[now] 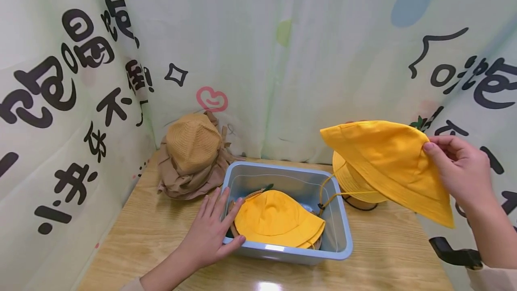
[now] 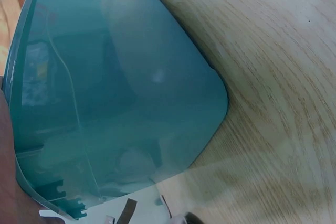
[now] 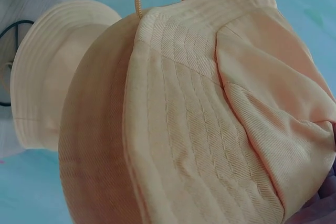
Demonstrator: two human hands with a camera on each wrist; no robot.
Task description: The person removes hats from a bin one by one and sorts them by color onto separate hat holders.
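My right hand [image 1: 464,165] pinches a yellow bucket hat [image 1: 383,160] by its crown, holding it up to the right of a blue plastic bin [image 1: 345,237]. The hat's yellow chin cord [image 1: 332,199] dangles over the bin's right rim. Stitched rows on the hat's brim [image 3: 184,129] fill much of the right wrist view. Fingers spread, my left hand [image 1: 210,230] rests on the bin's front left rim. Inside the bin another yellow hat [image 1: 274,217] lies on top of other things, mostly hidden. The left wrist view shows the bin's outer wall [image 2: 121,87].
Brown and tan hats [image 1: 190,152] are piled at the back left of the wooden table [image 1: 161,237]. Behind the held hat, another yellow hat [image 1: 343,176] sits on the table, partly covered. A printed curtain [image 1: 242,57] surrounds the table at the back and sides.
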